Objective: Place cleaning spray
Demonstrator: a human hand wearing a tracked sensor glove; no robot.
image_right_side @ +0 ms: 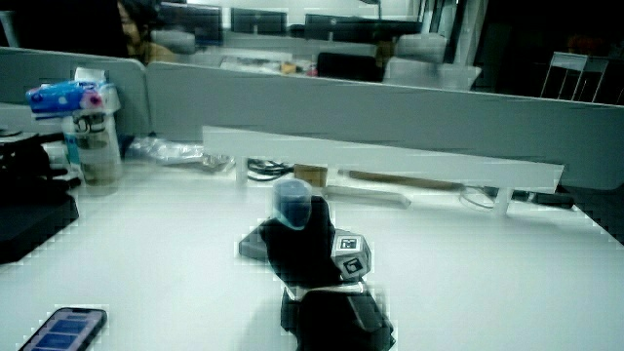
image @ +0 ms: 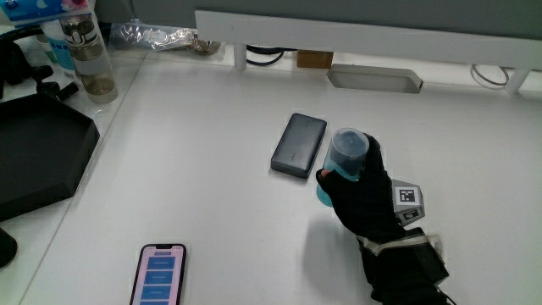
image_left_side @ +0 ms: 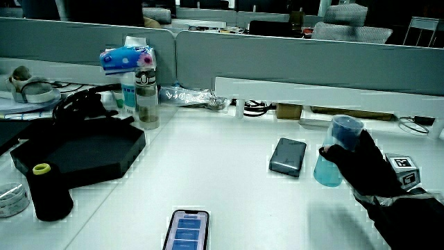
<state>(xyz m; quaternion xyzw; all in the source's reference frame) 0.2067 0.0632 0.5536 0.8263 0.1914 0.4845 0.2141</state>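
The table [image: 212, 127] supports the load. The hand [image: 360, 199] wraps its fingers around the cleaning spray [image: 343, 161], keeping it upright, base at the table surface just beside 1 power bank [image: 299, 145], apparently for set-down.

One translucent blue spray bottle with a grey-blue cap [image: 345, 152], one flat dark grey rectangular power bank [image: 299, 145], one smartphone with a lit blue screen [image: 159, 274]. One black angular tray [image: 38, 148], one clear plastic drinking bottle with a dark band [image: 89, 59], one black cylinder with a yellow-green ring on top [image_left_side: 46, 191], one blue-and-pink tissue packet [image_left_side: 126, 57]. One black-gloved hand [image: 360, 196], bearing one small patterned cube [image: 408, 202], and one white table [image: 203, 203].
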